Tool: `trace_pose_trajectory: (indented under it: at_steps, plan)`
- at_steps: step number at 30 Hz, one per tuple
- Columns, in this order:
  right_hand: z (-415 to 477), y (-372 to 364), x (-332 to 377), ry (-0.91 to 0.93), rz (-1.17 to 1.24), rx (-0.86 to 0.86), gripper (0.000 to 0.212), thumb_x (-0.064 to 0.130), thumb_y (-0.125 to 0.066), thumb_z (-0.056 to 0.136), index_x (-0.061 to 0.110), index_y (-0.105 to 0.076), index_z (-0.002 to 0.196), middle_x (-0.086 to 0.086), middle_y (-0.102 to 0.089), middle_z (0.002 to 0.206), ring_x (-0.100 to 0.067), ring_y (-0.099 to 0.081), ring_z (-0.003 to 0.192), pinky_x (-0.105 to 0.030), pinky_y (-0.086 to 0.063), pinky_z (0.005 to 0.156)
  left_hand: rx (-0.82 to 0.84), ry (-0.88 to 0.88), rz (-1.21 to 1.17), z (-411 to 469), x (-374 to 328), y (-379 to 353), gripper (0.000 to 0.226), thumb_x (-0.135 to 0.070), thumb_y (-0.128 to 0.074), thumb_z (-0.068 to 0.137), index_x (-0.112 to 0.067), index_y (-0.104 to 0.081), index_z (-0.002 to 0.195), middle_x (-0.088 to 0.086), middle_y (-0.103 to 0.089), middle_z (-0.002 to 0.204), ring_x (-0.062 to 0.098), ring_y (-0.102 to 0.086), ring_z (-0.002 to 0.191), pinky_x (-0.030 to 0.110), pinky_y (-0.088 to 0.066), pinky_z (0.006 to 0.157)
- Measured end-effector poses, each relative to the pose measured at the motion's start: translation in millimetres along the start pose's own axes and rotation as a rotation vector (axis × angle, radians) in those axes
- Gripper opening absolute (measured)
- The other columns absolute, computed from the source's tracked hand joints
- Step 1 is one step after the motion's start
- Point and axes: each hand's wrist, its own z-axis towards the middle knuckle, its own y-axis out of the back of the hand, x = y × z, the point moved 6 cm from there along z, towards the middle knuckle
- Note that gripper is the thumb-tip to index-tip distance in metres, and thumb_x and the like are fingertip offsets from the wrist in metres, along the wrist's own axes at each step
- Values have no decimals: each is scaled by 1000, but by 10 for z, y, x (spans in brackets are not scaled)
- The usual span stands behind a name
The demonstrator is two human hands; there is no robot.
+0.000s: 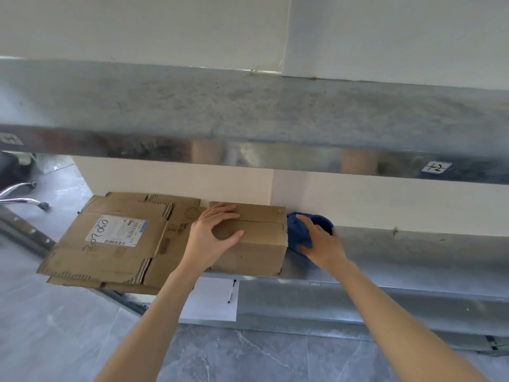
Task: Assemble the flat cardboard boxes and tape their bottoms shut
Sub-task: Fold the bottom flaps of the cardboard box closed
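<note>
– What did they work on?

– A steel rack against a cream wall; the upper shelf was dull and scuffed, with a small handwritten label on its front lip; the lower shelf held the cardboard; below that lay a white sheet with a pen on it; the floor was grey veined tile, and chrome chair legs showed at the far left.

– And the boxes?

– A stack of flat cartons lay on the left of the lower shelf, jutting over its front edge, the top one bearing a white shipping label; just to its right, touching it, stood a made-up box, flaps folded in, their seam running across the top.

– The hands?

– The left hand rested on top of that box, fingers spread and thumb held wide, gripping nothing; the right hand lay over a blue object just beside the box's right end.

– Was it gripping that?

– I couldn't tell; the back of the hand faced me and hid the fingertips; most of the blue thing was covered too, so I couldn't name it; the writing on the labels was too small or smeared to read; the rack ran out of sight on both sides.
</note>
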Motion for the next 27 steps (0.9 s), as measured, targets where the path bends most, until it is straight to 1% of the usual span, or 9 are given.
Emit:
trace_pose_trajectory:
  at_steps: [2, 4, 7, 12, 15, 18, 20, 22, 27]
  plan:
    - [53, -54, -29, 35, -85, 0, 73, 36, -54, 93, 39, -13, 153, 6, -67, 100, -20, -62, 103, -42, -21, 117, -11, 3, -4, -1, -5, -1, 30, -18, -85, 75, -19, -77, 104, -14, -67, 122, -3, -49, 128, 4, -25, 106]
    - [74, -94, -58, 65, -143, 3, 76, 41, -54, 93, 39, -9, 154, 4, -70, 91, -21, -64, 96, -41, -23, 116, -18, 7, -8, 0, -16, -16, 30, -18, -85, 75, -18, -76, 104, -13, -67, 122, -3, -49, 128, 7, -27, 107]
    - [100, -117, -110, 90, -128, -25, 78, 43, -55, 93, 39, -8, 155, -1, -73, 89, -23, -66, 86, -34, -37, 101, -22, 4, -10, -5, -37, -54, 30, -18, -85, 75, -17, -76, 104, -13, -67, 121, -4, -49, 127, 9, -28, 108]
    - [69, -91, -263, 90, -151, -57, 77, 43, -56, 92, 40, -11, 155, 2, -71, 85, -20, -64, 77, -30, -38, 92, -30, 16, -24, 5, -84, -160, 31, -20, -85, 75, -19, -76, 104, -14, -67, 122, -4, -48, 128, 13, -30, 110]
    - [0, -29, -445, 71, -188, -75, 78, 41, -58, 91, 40, -14, 155, 2, -70, 83, -16, -51, 63, -28, -38, 87, -50, 18, -16, 27, -114, -220, 31, -21, -85, 75, -20, -76, 104, -15, -67, 122, -4, -49, 127, 15, -31, 110]
    - [-101, 78, -727, 18, -210, -82, 78, 41, -59, 90, 41, -14, 154, 7, -58, 67, -7, -36, 52, -25, -33, 75, -51, 23, -26, 59, -165, -344, 30, -22, -85, 74, -21, -76, 103, -17, -67, 121, -5, -49, 126, 20, -34, 110]
    - [-183, 151, -915, -11, -215, -78, 77, 40, -58, 90, 41, -14, 154, 9, -52, 62, -5, -35, 50, -24, -32, 73, -56, 20, -39, 76, -209, -434, 30, -22, -85, 74, -22, -76, 102, -17, -67, 121, -4, -49, 126, 23, -35, 109]
    - [-266, 221, -1097, -34, -213, -76, 76, 39, -58, 91, 41, -15, 154, 8, -56, 65, -7, -41, 51, -23, -32, 73, -52, 18, -51, 100, -258, -530, 30, -21, -85, 74, -21, -76, 103, -15, -67, 122, -1, -50, 127, 24, -35, 111]
    - [-435, 371, -1498, -102, -230, -95, 73, 39, -56, 93, 39, -16, 154, 7, -60, 69, -14, -52, 61, -23, -32, 71, -40, 9, -56, 148, -377, -737, 30, -23, -85, 75, -22, -76, 103, -15, -67, 121, 2, -51, 127, 17, -34, 110]
